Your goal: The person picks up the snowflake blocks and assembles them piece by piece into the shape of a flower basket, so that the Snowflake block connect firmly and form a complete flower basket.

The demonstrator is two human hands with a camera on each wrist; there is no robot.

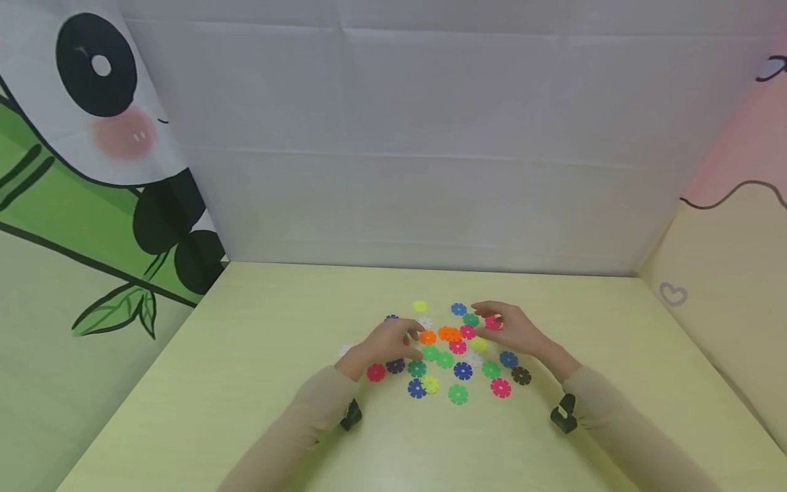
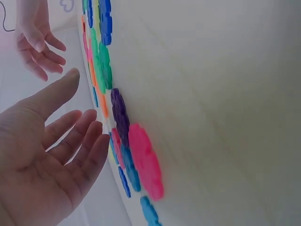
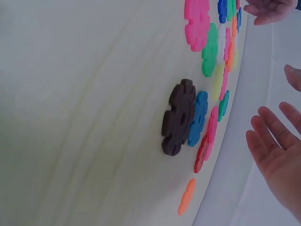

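Note:
Notched, flower-shaped plastic discs in many colours lie flat and scattered over the middle of the table. My left hand (image 1: 389, 340) hovers over the left side of them, palm turned inward, fingers loosely bent and nothing held. Below it are a pink-red disc (image 2: 146, 162) and a dark purple disc (image 2: 121, 115). On the right, my right hand (image 1: 513, 329) hangs over the discs with relaxed, spread fingers, also holding nothing. Closest to the right wrist camera are a dark brown disc (image 3: 180, 120) and a blue disc (image 3: 198, 118). Orange discs (image 1: 451, 334) lie between the hands.
The pale yellow tabletop (image 1: 246, 342) ends at a white back wall (image 1: 393, 205). Printed side panels (image 1: 37, 287) stand at left and right. A small black wrist device (image 1: 351, 415) sits at the left sleeve, another device (image 1: 563, 414) at the right.

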